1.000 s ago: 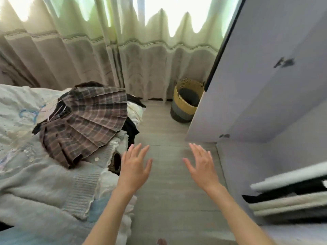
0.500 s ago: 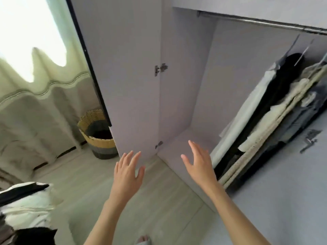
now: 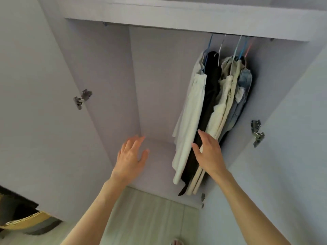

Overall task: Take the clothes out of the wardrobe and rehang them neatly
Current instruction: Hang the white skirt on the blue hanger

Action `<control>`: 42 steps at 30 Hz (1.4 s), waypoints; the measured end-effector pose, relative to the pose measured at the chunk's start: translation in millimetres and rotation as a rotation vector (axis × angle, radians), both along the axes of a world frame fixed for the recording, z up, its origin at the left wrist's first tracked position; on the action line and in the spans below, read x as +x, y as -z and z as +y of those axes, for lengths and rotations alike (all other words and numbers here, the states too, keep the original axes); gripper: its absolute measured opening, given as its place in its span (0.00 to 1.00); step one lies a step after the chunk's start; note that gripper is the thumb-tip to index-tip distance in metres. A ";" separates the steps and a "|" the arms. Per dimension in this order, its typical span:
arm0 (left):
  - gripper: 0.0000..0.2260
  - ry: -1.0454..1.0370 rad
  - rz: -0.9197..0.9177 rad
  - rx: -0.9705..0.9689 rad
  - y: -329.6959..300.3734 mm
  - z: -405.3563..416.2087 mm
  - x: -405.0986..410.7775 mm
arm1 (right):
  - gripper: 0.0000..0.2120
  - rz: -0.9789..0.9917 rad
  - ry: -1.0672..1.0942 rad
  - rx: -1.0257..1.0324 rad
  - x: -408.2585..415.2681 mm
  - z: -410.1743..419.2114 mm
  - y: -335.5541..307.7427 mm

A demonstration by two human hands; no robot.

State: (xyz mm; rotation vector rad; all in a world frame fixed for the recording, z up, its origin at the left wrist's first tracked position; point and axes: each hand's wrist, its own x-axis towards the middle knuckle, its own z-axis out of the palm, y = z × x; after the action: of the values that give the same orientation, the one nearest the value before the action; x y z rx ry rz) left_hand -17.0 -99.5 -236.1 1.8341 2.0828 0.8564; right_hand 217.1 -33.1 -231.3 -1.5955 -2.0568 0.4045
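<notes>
The clothes (image 3: 214, 106) hang bunched at the right of the open wardrobe (image 3: 155, 82), in the upper right of the frame: a pale garment, a black one, cream pieces and denim, each on a thin wire hanger (image 3: 219, 50). They look soft, limp and light, likely to slide off; the hanger hook seems the safest hold. The right hand (image 3: 209, 153) is at the black garment's lower part, fingers apart, holding nothing; the left hand (image 3: 130, 157) is spread in front of the bare wardrobe interior. Half a second earlier the view faced further left, towards curtain and basket, and both hands hung short of the clothes.
</notes>
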 end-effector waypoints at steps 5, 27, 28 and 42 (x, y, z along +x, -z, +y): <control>0.28 0.167 -0.009 0.022 3.2 78.3 23.1 | 0.21 0.097 0.069 0.037 14.1 65.2 -14.6; 0.23 0.220 -0.344 0.121 -60.9 358.4 150.7 | 0.24 0.339 0.022 0.097 38.4 272.2 -39.5; 0.22 0.223 -0.328 0.108 -61.8 364.6 152.6 | 0.24 0.336 0.019 0.107 38.6 272.8 -38.7; 0.09 0.044 -0.600 0.292 -70.5 377.9 131.7 | 0.23 0.322 0.067 0.199 49.7 277.3 -29.9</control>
State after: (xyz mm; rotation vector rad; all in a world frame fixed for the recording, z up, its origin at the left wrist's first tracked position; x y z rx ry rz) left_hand 114.6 278.4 -165.7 1.4754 1.5950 1.5358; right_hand 266.8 244.3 -201.4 -1.3774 -1.7384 0.3902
